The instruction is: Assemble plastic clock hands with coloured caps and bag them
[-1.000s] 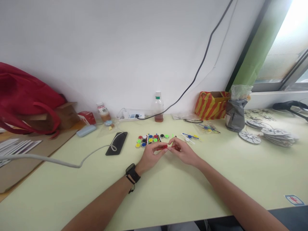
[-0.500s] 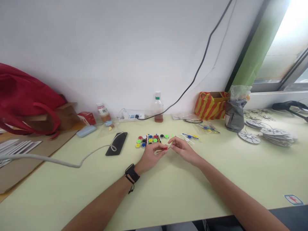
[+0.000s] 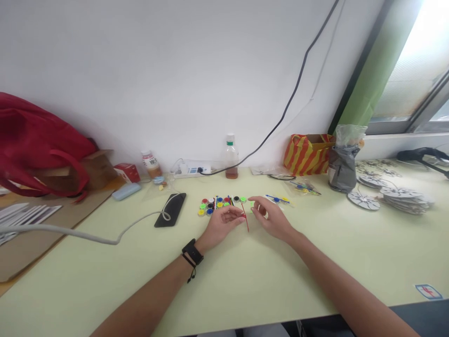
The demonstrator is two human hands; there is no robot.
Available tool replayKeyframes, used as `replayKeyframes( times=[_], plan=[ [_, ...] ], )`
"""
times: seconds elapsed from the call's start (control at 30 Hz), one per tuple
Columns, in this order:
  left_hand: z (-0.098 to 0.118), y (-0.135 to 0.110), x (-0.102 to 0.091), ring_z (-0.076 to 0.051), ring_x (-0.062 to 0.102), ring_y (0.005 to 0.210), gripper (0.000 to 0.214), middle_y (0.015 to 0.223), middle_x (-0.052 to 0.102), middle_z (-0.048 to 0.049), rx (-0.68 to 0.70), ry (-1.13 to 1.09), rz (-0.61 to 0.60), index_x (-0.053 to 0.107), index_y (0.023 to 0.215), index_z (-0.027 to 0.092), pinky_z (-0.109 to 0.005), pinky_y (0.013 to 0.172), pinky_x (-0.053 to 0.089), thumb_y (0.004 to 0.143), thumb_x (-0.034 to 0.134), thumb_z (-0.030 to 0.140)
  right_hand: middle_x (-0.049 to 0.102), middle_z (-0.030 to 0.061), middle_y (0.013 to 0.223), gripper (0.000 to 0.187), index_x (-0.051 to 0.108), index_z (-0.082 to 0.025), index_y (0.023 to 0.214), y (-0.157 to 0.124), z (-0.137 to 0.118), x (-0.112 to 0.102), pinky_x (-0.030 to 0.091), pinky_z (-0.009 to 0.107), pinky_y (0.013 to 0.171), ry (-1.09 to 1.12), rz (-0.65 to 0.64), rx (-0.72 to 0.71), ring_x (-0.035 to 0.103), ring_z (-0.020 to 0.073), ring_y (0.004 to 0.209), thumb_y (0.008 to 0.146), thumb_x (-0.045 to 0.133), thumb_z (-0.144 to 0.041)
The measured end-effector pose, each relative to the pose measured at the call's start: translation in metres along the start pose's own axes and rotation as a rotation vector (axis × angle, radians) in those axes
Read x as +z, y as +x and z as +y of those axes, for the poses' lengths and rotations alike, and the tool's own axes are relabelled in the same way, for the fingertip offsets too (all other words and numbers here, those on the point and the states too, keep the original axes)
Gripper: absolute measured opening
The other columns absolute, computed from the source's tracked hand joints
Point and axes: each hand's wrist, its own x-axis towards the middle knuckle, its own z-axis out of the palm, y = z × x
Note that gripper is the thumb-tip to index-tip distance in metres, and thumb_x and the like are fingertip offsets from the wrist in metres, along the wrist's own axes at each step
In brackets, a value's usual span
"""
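Between thumb and fingertips, my left hand [image 3: 224,224] pinches a thin red stick [image 3: 247,223], which stands nearly upright above the table with a small red part at the grip. To its right, my right hand [image 3: 271,217] is apart from the stick, thumb and fingers parted in a curve with nothing seen between them. Just beyond my left hand lie several small round coloured discs [image 3: 209,212] in rows, with thin coloured sticks among them; my hand partly hides these. Beyond my right hand are more blue, yellow and white stick pieces [image 3: 277,200].
Left of my hands lies a black phone [image 3: 170,210] under a grey cable [image 3: 115,242]. A bottle [image 3: 231,159] stands by the wall. To the right are a striped bag [image 3: 308,154], a grey bag [image 3: 341,168] and stacked discs [image 3: 403,199]. A red bag [image 3: 38,145] sits far left.
The red stick has turned from lying crosswise between both hands to nearly upright in my left hand. My right hand has let go of it and shifted slightly right, its fingers parting.
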Motion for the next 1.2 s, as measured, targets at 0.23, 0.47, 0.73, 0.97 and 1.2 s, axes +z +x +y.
replayKeyframes(
  times=[0.23, 0.47, 0.73, 0.97, 1.2],
  plan=[
    [0.002, 0.003, -0.003, -0.020, 0.075, 0.090, 0.035, 0.099, 0.079, -0.0089, -0.083, -0.097, 0.096, 0.077, 0.097, 0.015, -0.035, 0.091, 0.060, 0.073, 0.091, 0.036, 0.062, 0.0028, 0.094, 0.036, 0.065, -0.024, 0.121, -0.005, -0.012, 0.003, 0.048, 0.028, 0.066, 0.134, -0.004, 0.034, 0.054, 0.0144, 0.070, 0.102, 0.047, -0.050],
    [0.000, 0.003, -0.003, -0.021, 0.076, 0.091, 0.037, 0.098, 0.080, -0.0096, -0.073, -0.064, 0.131, 0.078, 0.096, 0.016, -0.038, 0.093, 0.061, 0.071, 0.092, 0.039, 0.042, -0.0015, 0.053, 0.066, 0.043, -0.021, 0.051, -0.001, -0.009, 0.007, 0.036, 0.030, 0.059, 0.284, -0.218, 0.193, 0.041, 0.0134, 0.054, 0.103, 0.039, -0.060],
    [0.001, 0.002, -0.002, -0.020, 0.075, 0.091, 0.032, 0.098, 0.079, -0.0082, -0.032, -0.057, 0.114, 0.076, 0.095, 0.016, -0.035, 0.093, 0.061, 0.073, 0.091, 0.035, 0.057, -0.0002, 0.078, 0.040, 0.062, -0.020, 0.093, 0.000, -0.014, 0.010, 0.040, 0.027, 0.062, 0.441, -0.220, 0.178, 0.050, 0.0142, 0.068, 0.095, 0.061, -0.059],
    [0.004, -0.001, -0.002, -0.020, 0.075, 0.093, 0.030, 0.100, 0.078, -0.0089, -0.016, -0.034, 0.049, 0.075, 0.097, 0.016, -0.035, 0.092, 0.061, 0.077, 0.088, 0.033, 0.063, 0.0029, 0.087, 0.045, 0.064, -0.018, 0.095, -0.001, -0.006, 0.015, 0.043, 0.028, 0.064, 0.424, -0.232, 0.179, 0.054, 0.0146, 0.073, 0.092, 0.064, -0.063],
    [0.003, 0.000, 0.002, -0.022, 0.074, 0.097, 0.034, 0.106, 0.078, -0.0098, 0.008, 0.044, 0.060, 0.075, 0.104, 0.018, -0.036, 0.092, 0.059, 0.078, 0.087, 0.035, 0.063, 0.0011, 0.078, 0.042, 0.064, -0.019, 0.093, 0.002, -0.008, 0.013, 0.050, 0.029, 0.064, 0.476, -0.153, 0.188, 0.057, 0.0142, 0.067, 0.089, 0.067, -0.061]
  ],
)
